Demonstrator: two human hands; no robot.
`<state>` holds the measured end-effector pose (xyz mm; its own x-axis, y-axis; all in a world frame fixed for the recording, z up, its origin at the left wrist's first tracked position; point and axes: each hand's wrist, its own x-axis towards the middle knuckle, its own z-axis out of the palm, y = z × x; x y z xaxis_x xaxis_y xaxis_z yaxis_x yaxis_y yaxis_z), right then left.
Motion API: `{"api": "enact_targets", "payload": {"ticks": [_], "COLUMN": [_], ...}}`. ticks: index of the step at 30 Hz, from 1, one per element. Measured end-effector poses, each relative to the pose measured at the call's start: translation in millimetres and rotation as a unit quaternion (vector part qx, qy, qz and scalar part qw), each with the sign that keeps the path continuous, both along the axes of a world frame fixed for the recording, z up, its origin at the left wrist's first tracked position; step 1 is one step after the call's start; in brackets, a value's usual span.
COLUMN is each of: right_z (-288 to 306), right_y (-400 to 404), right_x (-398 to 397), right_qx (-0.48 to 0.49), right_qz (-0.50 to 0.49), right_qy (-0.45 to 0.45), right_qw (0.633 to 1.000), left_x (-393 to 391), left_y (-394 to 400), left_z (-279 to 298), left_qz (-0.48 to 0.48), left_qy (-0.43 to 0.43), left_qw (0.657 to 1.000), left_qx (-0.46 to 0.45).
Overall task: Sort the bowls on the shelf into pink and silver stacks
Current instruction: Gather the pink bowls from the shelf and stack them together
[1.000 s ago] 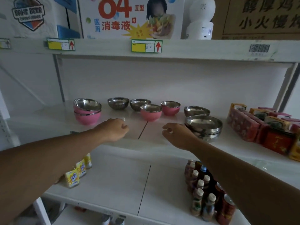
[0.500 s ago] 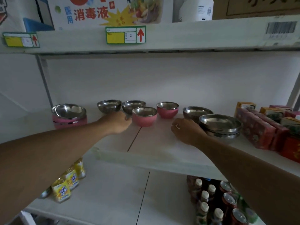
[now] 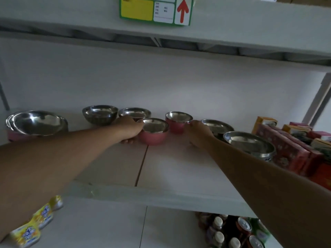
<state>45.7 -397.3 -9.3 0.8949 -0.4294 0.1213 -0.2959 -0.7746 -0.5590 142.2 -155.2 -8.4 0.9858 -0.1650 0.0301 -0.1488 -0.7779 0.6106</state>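
Note:
My left hand (image 3: 129, 130) wraps the left side of the near pink bowl (image 3: 154, 136), which stands on the white shelf (image 3: 179, 169). Just behind it, my right hand (image 3: 198, 134) has its fingertips closed against the right side of the far pink bowl (image 3: 176, 123). A pink stack (image 3: 35, 123) sits at the far left. Two silver bowls (image 3: 100, 114) (image 3: 134, 112) stand at the back behind my left hand. To the right, partly hidden by my right forearm, are a shallow silver bowl (image 3: 217, 125) and a silver stack (image 3: 249, 143).
Red and orange cartons (image 3: 286, 151) crowd the shelf's right end beside the silver stack. The upper shelf carries a green price tag (image 3: 155, 9). On the lower shelf are yellow packets (image 3: 35, 224) at the left and bottles and cans (image 3: 225, 235) at the right.
The camera has come closer and tilted down. My left hand went forward onto the near pink bowl. My right hand moved left from the silver bowls to the far pink bowl.

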Motion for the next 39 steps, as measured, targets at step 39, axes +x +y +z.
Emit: {"api": "enact_targets", "payload": {"ticks": [39], "right_z": [15.2], "right_y": [21.7], "right_x": [-13.3], "right_qx": [0.271], "right_qz": [-0.008], "right_qy": [-0.112], "right_qw": [0.956], "left_x": [-134.8], "left_y": [76.5], "left_z": [4.1], "left_qz": [0.105], "left_qy": [0.003], "left_qw": [0.983], "left_qx": [-0.153]}}
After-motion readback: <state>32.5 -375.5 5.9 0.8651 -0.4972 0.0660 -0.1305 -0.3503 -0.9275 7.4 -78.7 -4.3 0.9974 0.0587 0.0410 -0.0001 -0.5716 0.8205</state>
